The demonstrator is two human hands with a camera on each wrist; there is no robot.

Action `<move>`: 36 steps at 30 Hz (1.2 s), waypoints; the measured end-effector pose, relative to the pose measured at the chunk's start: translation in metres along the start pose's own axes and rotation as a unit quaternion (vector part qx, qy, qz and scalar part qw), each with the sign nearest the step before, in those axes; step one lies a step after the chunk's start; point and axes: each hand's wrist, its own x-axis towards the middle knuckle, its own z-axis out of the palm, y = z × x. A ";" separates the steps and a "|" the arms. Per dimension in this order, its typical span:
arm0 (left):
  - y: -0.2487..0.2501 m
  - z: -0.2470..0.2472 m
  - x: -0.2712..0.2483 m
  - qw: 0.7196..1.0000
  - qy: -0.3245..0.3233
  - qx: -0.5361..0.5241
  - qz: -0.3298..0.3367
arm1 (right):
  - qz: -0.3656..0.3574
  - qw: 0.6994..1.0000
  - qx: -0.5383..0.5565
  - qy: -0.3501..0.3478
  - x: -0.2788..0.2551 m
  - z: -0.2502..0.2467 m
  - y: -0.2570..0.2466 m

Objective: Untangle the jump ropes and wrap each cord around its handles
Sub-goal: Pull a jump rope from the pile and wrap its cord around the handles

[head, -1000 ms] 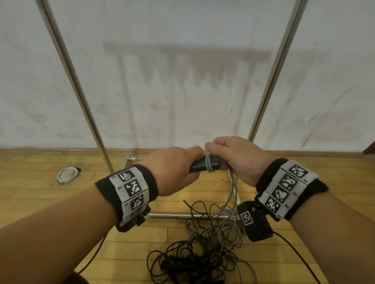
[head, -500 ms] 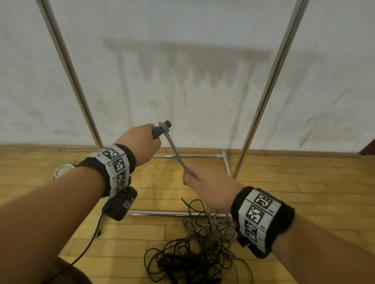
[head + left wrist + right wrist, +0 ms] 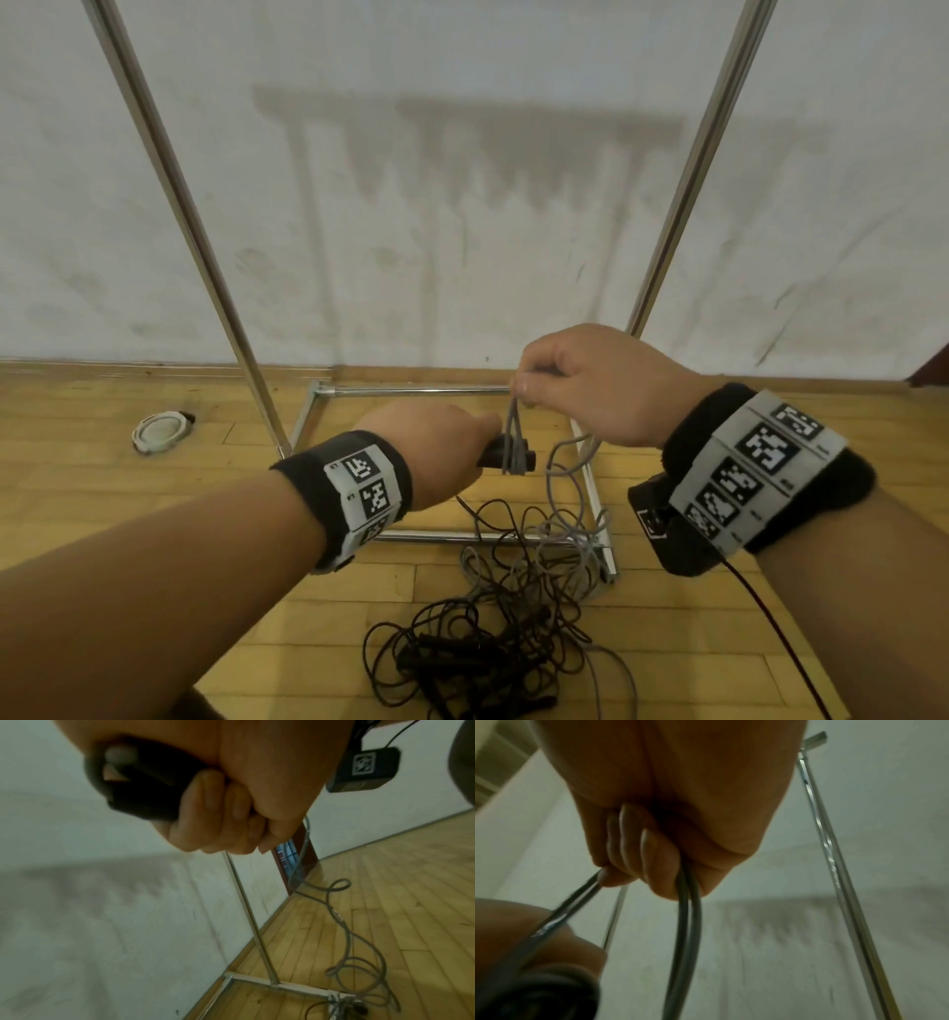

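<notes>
My left hand grips the black handles of the grey jump rope, fingers curled round them. A few turns of grey cord sit on the handles. My right hand is just above and to the right, pinching that grey cord taut over the handles. The slack grey cord hangs down to the floor. A black jump rope lies tangled on the floor below, its handles within the pile.
A chrome rack frame stands on the wooden floor against the white wall, its uprights rising left and right. The loose cords drape over its base bar. A white round object lies at the left by the wall.
Half a second ago the left hand held the handles up at the left and the right hand pulled cord low. Now the handles are lower and central, and the right hand is above them.
</notes>
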 end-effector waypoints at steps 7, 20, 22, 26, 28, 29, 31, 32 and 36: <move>0.012 -0.011 -0.012 0.995 0.082 -0.018 0.044 | 0.071 0.969 0.237 0.000 0.007 0.017 0.044; 0.000 -0.021 -0.009 0.953 0.208 -0.216 -0.033 | 0.140 0.900 0.412 0.000 0.014 0.047 0.029; -0.003 -0.021 -0.006 0.944 0.222 -0.239 -0.048 | 0.156 0.893 0.421 -0.010 0.015 0.055 0.023; -0.010 -0.021 0.001 0.922 0.230 -0.306 -0.058 | 0.177 0.896 0.406 -0.044 0.015 0.068 0.015; -0.015 -0.021 0.005 0.912 0.233 -0.330 -0.069 | 0.178 0.913 0.365 -0.046 0.014 0.073 0.012; -0.018 -0.021 0.008 0.913 0.228 -0.328 -0.078 | 0.174 0.926 0.332 -0.039 0.013 0.075 0.011; -0.023 -0.018 0.011 0.921 0.210 -0.311 -0.102 | 0.154 0.957 0.245 -0.020 0.011 0.075 0.007; -0.026 -0.017 0.013 0.925 0.198 -0.303 -0.114 | 0.138 0.971 0.196 -0.014 0.011 0.073 0.005; -0.033 -0.013 0.017 0.944 0.145 -0.252 -0.153 | 0.062 0.997 0.004 -0.054 0.004 0.061 -0.013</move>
